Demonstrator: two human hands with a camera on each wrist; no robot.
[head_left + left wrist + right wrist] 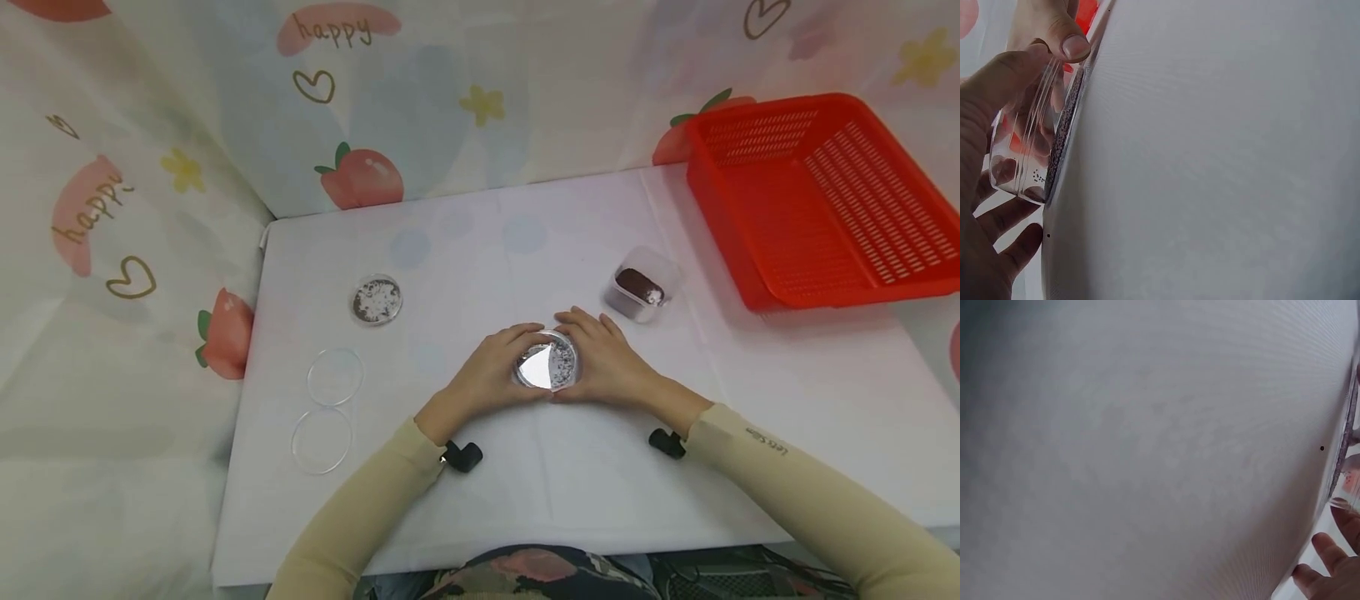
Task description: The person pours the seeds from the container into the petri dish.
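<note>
At the middle of the table, a clear round plastic jar (564,367) stands between both hands, a bright glare across part of its top. A layer of dark granules (1063,134) lines its bottom, with ridged clear walls above. My left hand (501,367) curves round the jar's left side, thumb at the near edge and fingers at the far edge. From the other side my right hand (600,358) grips it, and the two thumbs meet at the near edge. In the right wrist view only some right-hand fingers (1332,556) and a sliver of the jar show.
Another round clear container (377,300) with dark and white contents stands at the back left. Nearer lie two clear round lids (321,440), edges touching. A small clear tub (643,285) with dark brown material sits behind the right hand. A red plastic basket (787,296) occupies the right rear.
</note>
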